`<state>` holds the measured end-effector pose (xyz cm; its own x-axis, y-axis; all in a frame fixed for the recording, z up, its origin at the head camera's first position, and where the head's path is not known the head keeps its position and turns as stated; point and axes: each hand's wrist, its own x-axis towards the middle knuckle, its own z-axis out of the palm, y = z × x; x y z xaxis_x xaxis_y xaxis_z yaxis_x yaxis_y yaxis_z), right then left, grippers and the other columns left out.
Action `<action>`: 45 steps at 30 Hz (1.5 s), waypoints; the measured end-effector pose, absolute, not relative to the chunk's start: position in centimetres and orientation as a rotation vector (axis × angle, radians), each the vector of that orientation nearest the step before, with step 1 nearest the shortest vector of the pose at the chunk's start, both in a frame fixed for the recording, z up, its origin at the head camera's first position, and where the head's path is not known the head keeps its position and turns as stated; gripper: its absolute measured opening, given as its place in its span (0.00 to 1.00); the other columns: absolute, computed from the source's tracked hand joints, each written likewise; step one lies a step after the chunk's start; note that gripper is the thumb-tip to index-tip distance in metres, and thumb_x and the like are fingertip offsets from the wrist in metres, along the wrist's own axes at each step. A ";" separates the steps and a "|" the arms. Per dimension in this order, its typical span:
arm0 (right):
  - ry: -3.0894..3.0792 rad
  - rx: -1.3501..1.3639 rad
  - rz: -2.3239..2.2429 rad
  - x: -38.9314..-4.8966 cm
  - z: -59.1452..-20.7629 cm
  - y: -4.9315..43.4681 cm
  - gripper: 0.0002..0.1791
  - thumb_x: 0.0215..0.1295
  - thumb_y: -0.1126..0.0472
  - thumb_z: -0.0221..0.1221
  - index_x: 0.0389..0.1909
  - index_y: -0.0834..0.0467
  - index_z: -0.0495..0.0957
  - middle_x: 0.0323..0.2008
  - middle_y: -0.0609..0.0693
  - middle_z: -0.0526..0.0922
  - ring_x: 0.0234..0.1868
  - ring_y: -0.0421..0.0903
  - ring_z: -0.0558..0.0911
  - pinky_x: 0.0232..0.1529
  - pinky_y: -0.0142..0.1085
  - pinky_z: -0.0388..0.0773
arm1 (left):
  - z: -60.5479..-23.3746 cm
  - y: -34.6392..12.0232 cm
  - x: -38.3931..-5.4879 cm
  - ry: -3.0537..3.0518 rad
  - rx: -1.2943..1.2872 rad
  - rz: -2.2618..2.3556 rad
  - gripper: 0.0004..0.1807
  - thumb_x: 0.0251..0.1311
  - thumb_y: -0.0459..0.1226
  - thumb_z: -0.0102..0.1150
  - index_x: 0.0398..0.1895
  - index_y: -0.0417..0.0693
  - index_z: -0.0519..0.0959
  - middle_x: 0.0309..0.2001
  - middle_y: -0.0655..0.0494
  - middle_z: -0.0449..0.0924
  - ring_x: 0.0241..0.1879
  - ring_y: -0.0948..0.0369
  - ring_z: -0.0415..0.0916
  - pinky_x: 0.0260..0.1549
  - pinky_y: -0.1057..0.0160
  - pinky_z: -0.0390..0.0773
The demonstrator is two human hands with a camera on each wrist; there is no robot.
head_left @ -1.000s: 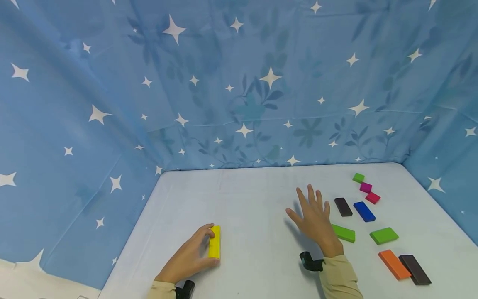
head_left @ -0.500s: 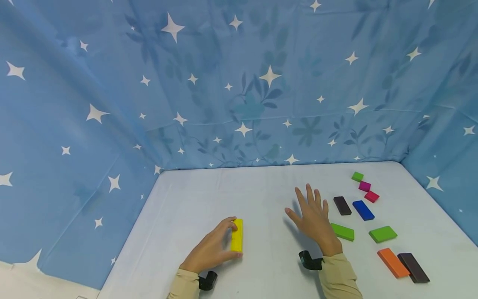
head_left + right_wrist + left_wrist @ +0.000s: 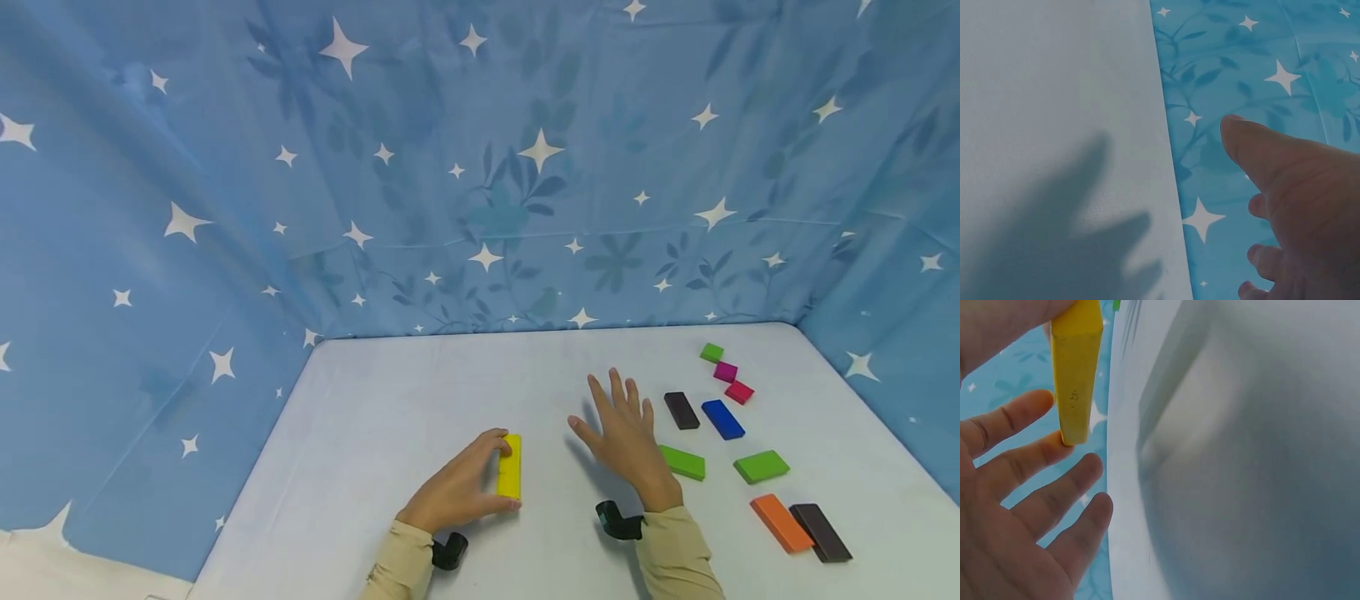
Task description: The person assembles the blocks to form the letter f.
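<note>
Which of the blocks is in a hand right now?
The yellow block, held by the left hand between thumb and fingers. It is the only yellow one, and the right hand holds nothing, its fingers spread.

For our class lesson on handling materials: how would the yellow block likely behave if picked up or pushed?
The yellow block is probably stiff: its edges look straight while the left hand pinches it. Its flat faces suggest sliding rather than rolling. Long and slim, it might tip if stood on end.
</note>
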<state>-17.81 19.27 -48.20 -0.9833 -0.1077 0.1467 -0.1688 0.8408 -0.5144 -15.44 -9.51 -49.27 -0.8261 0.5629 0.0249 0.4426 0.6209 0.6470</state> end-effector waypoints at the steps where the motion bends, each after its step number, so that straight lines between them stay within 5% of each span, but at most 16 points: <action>1: -2.912 0.211 0.824 -17.8 -48.2 19.3 0.46 0.77 0.47 0.63 0.83 0.68 0.55 0.82 0.76 0.43 0.80 0.79 0.42 0.74 0.77 0.35 | -49.3 -9.2 -15.6 2.655 0.849 0.990 0.32 0.61 0.50 0.80 0.62 0.54 0.73 0.78 0.57 0.65 0.77 0.57 0.64 0.75 0.53 0.68; 33: -2.969 0.127 0.777 -17.7 -48.0 20.2 0.46 0.77 0.48 0.64 0.84 0.66 0.55 0.83 0.74 0.43 0.81 0.78 0.42 0.75 0.77 0.36 | -51.6 -6.1 -16.6 2.628 0.968 0.834 0.32 0.60 0.59 0.77 0.56 0.55 0.72 0.71 0.55 0.65 0.72 0.56 0.63 0.74 0.55 0.68; 38: -2.953 0.132 0.790 -17.8 -48.3 20.5 0.46 0.77 0.48 0.63 0.83 0.67 0.55 0.82 0.75 0.43 0.81 0.78 0.42 0.75 0.77 0.36 | -52.0 -6.5 -16.9 2.579 0.909 0.927 0.36 0.63 0.63 0.71 0.64 0.56 0.71 0.75 0.54 0.63 0.77 0.54 0.59 0.75 0.49 0.67; 45: -2.932 0.155 0.790 -17.9 -48.6 20.7 0.46 0.76 0.48 0.65 0.83 0.67 0.56 0.82 0.75 0.44 0.80 0.78 0.44 0.74 0.78 0.38 | -52.5 -7.8 -17.4 2.552 0.816 0.978 0.42 0.73 0.61 0.61 0.83 0.57 0.64 0.85 0.55 0.53 0.85 0.49 0.38 0.76 0.32 0.55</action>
